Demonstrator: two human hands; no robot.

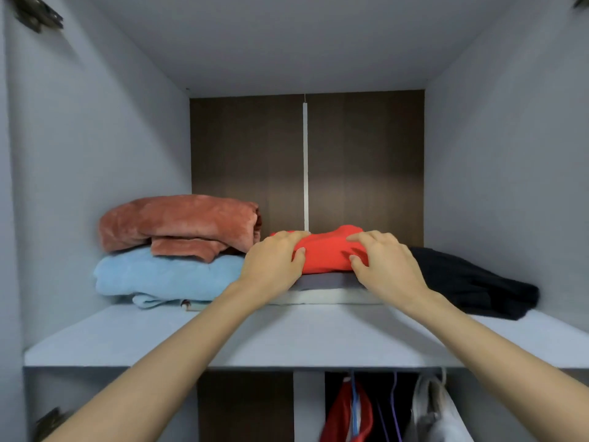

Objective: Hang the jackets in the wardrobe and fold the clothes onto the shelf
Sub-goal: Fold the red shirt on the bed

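**Seating red fold on the middle stack: slip risks**

Red folded garment sits between both sets of fingers, on top of a grey fold and a white fold on the shelf. Left hand and right hand each clamp it, fingers curled over the top and thumbs at the front edge. Likely trouble: an uneven release drags the fold open, or a push shoves the thin folds beneath backward. Black garment lies loose just right of the right fingers and could snag. Blue fleece and rust fleece are piled just left of the left fingers; a bump may tip them.
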